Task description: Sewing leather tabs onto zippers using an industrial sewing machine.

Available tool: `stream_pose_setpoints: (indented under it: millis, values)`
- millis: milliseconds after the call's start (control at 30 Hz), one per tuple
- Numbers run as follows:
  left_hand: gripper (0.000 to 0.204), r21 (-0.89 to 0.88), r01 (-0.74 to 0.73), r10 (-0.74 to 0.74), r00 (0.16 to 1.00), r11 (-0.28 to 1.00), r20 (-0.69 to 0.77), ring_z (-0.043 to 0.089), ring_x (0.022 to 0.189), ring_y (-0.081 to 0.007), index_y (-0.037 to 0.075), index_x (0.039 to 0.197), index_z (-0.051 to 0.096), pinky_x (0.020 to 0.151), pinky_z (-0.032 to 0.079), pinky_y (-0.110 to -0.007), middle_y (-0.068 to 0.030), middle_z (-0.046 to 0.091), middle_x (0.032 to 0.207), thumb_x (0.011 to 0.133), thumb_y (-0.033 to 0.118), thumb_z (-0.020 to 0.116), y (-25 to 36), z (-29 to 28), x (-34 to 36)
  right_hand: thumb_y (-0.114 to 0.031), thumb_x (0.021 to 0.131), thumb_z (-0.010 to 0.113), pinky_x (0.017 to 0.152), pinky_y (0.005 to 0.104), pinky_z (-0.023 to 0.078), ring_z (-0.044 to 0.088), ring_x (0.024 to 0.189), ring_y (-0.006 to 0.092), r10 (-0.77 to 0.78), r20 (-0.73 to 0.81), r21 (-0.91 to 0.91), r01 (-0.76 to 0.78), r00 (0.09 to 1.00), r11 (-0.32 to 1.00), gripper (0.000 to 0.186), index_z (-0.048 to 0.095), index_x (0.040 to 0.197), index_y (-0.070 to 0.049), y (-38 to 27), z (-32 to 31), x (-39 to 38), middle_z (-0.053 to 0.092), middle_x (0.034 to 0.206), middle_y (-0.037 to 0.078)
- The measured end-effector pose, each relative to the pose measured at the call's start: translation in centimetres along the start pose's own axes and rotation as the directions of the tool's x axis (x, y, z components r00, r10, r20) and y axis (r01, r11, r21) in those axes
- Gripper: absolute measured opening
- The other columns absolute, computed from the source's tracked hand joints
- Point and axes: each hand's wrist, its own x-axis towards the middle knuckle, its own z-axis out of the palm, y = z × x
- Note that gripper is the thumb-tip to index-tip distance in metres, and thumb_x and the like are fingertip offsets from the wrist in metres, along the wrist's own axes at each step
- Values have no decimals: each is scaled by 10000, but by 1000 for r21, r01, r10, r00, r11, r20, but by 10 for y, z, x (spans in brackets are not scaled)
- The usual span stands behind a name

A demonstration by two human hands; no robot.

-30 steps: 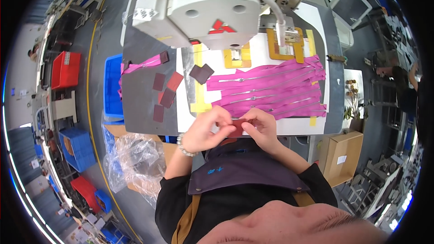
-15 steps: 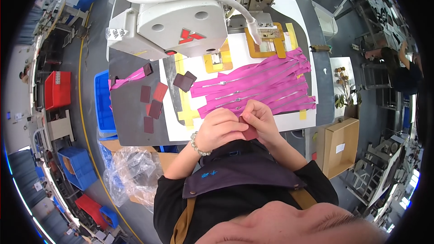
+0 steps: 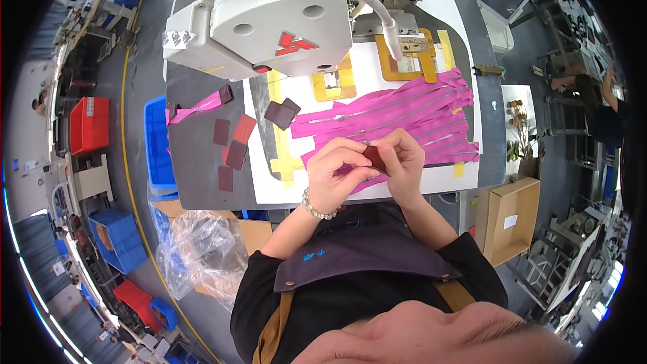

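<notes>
Right hand [image 3: 404, 167]: the dark red patch [image 3: 375, 158] was pinched between thumb and fingers.
Patch place: it was held above the tabletop [image 3: 192, 172], toward the near edge.
Left hand [image 3: 333, 174]: its fingers were curled beside the patch; whether anything was gripped could not be told.
Pink zippers [image 3: 397, 116]: they were laid toward the right edge.
Loose patches [image 3: 221, 132]: they were scattered toward the left edge.

the right hand [image 3: 402, 165] covers part of the dark red patch [image 3: 375, 156]; whether the left hand [image 3: 335, 170] also grips it cannot be told. both hide some zipper strips [image 3: 397, 113] (the pink ones). the sewing machine [image 3: 283, 30] is cut off above.
</notes>
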Motion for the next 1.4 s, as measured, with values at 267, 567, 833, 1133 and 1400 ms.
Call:
stream_pose_setpoints:
  millis: [267,567,833,1133,1400]
  values:
    - [198,-214,109,-141,980,971,-138,589,743,-146,5,748,636,654,466,-244,-90,627,819,633,-35,793,-3,-9,6,-47,800,696,791,252,489,603,914,119,213,192,348,-269,958,898,385,519,1132,36,-4,9,8,628,979,82]
    - [199,-334,123,-200,957,934,-208,583,747,-132,0,746,614,656,471,-245,-91,609,826,655,-83,770,1,-8,8,-39,822,671,628,208,479,595,744,90,176,89,120,-186,980,975,283,550,1067,34,-3,18,11,640,919,85]
    - [167,-289,154,-222,949,945,-222,588,753,-116,-4,739,602,663,489,-229,-89,607,842,704,-88,742,2,-12,17,3,876,607,676,198,492,598,775,77,232,-9,136,-228,973,964,214,563,1083,36,-6,30,15,637,948,68]
    - [174,-324,109,-207,936,940,-285,584,734,-114,1,720,582,646,476,-229,-87,611,817,720,-108,717,2,-7,19,11,883,595,712,226,530,636,812,120,156,-20,73,-154,988,985,225,551,1097,65,-10,34,14,642,948,94]
    - [215,-324,81,-179,941,943,-286,581,726,-114,4,723,553,638,471,-225,-90,605,818,699,-129,721,4,-8,22,21,869,613,744,234,539,635,851,116,69,-71,-60,-73,995,995,197,579,1056,74,-10,39,14,643,948,98]
